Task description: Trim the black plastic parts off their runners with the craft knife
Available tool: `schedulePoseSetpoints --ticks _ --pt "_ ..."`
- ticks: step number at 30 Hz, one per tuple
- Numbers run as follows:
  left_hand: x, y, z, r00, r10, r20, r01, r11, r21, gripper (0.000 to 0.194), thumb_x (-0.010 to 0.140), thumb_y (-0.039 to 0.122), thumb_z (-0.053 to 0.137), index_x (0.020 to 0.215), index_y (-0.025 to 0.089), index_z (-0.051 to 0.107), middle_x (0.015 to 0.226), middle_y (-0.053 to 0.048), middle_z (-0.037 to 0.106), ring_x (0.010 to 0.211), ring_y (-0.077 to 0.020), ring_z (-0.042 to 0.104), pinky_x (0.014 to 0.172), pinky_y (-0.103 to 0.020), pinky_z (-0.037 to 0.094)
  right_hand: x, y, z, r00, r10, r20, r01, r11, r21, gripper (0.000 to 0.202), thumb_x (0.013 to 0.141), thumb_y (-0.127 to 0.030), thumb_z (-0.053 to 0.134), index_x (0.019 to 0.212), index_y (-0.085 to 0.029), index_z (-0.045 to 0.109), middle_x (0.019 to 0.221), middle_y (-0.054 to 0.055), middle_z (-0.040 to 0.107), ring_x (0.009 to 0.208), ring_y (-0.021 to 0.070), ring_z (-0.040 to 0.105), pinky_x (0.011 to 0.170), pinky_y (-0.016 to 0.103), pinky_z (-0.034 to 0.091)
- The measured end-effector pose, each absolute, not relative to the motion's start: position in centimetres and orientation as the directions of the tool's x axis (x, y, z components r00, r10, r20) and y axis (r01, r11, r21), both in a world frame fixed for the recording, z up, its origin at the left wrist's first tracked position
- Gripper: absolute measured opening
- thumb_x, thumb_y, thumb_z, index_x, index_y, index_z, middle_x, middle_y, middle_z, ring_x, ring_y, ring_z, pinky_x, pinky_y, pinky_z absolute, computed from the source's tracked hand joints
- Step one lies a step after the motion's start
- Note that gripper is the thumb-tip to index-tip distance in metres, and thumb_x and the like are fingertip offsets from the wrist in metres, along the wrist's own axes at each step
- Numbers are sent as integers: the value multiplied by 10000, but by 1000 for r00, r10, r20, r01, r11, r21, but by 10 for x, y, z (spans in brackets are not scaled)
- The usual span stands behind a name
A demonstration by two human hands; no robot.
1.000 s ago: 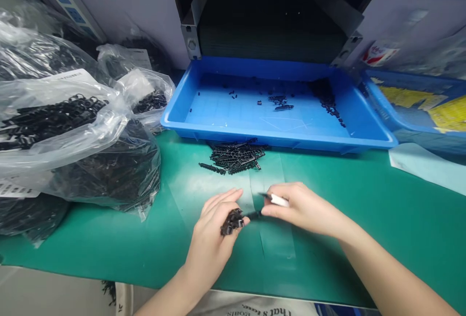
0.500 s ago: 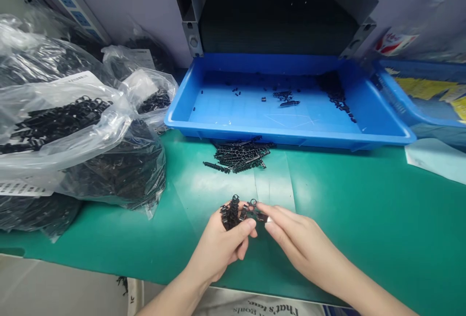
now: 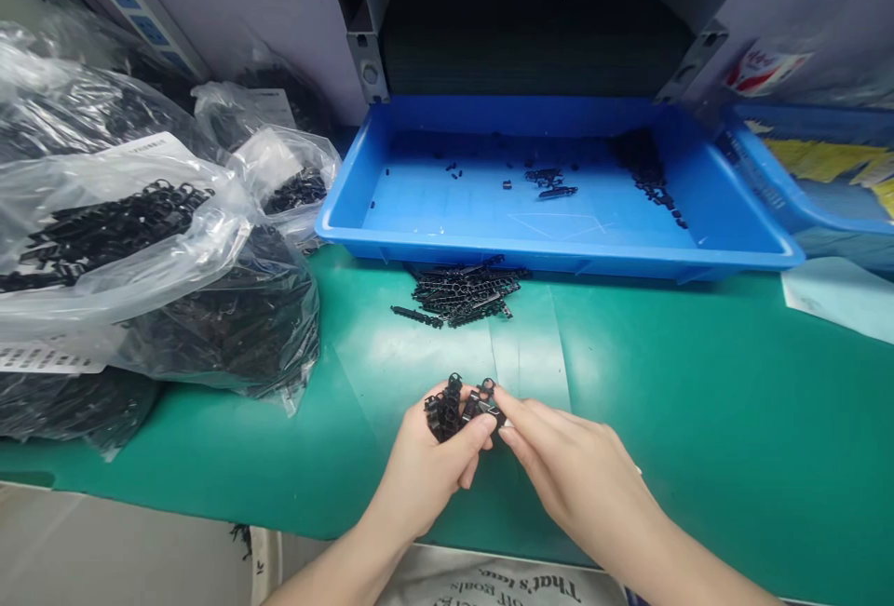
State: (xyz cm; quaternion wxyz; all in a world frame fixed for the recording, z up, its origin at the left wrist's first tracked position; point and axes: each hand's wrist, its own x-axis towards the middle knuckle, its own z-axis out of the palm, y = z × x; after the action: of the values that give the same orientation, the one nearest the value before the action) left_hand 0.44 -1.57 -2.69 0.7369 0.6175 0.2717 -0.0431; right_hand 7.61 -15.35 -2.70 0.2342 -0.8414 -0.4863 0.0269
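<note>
My left hand (image 3: 437, 466) is closed around a bundle of small black plastic parts (image 3: 444, 409) with ring-shaped ends. Between its thumb and fingers sits one more black part (image 3: 487, 398), with a ring pointing up. My right hand (image 3: 569, 457) pinches the right end of that part with thumb and fingertips, so both hands meet at it. Fingers cover much of its shape. Beyond the hands, a pile of long, thin black plastic parts (image 3: 465, 294) lies on the green mat (image 3: 649, 383).
A blue tray (image 3: 559, 252) holding loose black pieces stands behind the pile, under a dark chute (image 3: 531, 29). Clear bags of black parts (image 3: 230, 327) crowd the left. Another blue bin (image 3: 810, 187) with yellow contents and a pale sheet (image 3: 838, 299) are at the right.
My right hand has moved slightly left, closer to my left hand, and the black part between them sits nearer the left thumb. The view has shifted a little.
</note>
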Motion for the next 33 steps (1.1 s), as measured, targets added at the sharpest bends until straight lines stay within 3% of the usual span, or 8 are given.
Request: schedulePoseSetpoints --ticks 4,8,12,15,17,23,28,33 --pt "4 -17 -31 832 310 -461 416 202 887 232 777 347 541 660 161 467 357 92 368 328 -30 284 345 -148 198 70 -150 -29 548 796 257 815 -438 -378 403 948 -245 197 1153 -136 527 708 12 647 513 135 583 383 241 389" --pt "4 -7 -28 790 385 -477 478 101 873 225 761 391 541 746 168 507 384 90 374 357 -51 306 367 -165 220 84 -147 -32 560 782 275 812 -451 -370 380 933 -338 289 1150 -131 523 803 41 676 629 178 637 449 270 461" --pt "18 22 -5 830 489 -268 455 -316 833 201 737 369 562 802 179 552 479 66 435 444 -92 409 449 -204 320 131 -134 -28 687 713 142 703 -603 -377 356 856 -333 488 1173 -172 512 1047 61 628 849 231 626 668 330 520" --pt "48 47 7 909 416 16 305 -692 654 189 794 334 487 690 178 517 605 15 544 578 -142 506 556 -247 374 167 -118 -23 736 667 116 659 -666 -350 370 856 -193 450 1224 -172 476 1183 88 543 965 274 580 750 377 500" --pt "73 61 7 941 308 140 194 -830 522 144 813 275 456 766 173 546 753 -27 614 723 -185 559 657 -277 406 183 -108 -21 731 674 105 664 -667 -338 412 831 -127 434 1240 -157 467 1209 107 519 982 304 568 755 400 493" --pt "110 70 -10 979 162 123 83 -870 486 176 816 233 454 853 145 602 901 -88 656 902 -242 570 781 -331 435 191 -107 -24 645 760 75 726 -580 -369 368 810 -96 438 1155 -177 533 1149 80 544 977 265 567 796 356 476" --pt "97 56 -14 995 21 96 -32 -854 519 222 815 235 464 948 147 619 1043 -80 652 999 -217 563 882 -323 422 184 -132 -33 619 783 69 732 -542 -412 290 825 -117 437 1075 -202 557 1132 78 545 928 248 580 751 353 478" --pt "81 49 -10 991 -49 128 -114 -812 573 260 818 281 474 1009 163 604 1103 -68 636 1047 -200 558 943 -326 398 177 -160 -37 647 756 99 695 -532 -484 245 839 -122 424 1019 -195 574 950 64 623 843 238 603 684 352 482"
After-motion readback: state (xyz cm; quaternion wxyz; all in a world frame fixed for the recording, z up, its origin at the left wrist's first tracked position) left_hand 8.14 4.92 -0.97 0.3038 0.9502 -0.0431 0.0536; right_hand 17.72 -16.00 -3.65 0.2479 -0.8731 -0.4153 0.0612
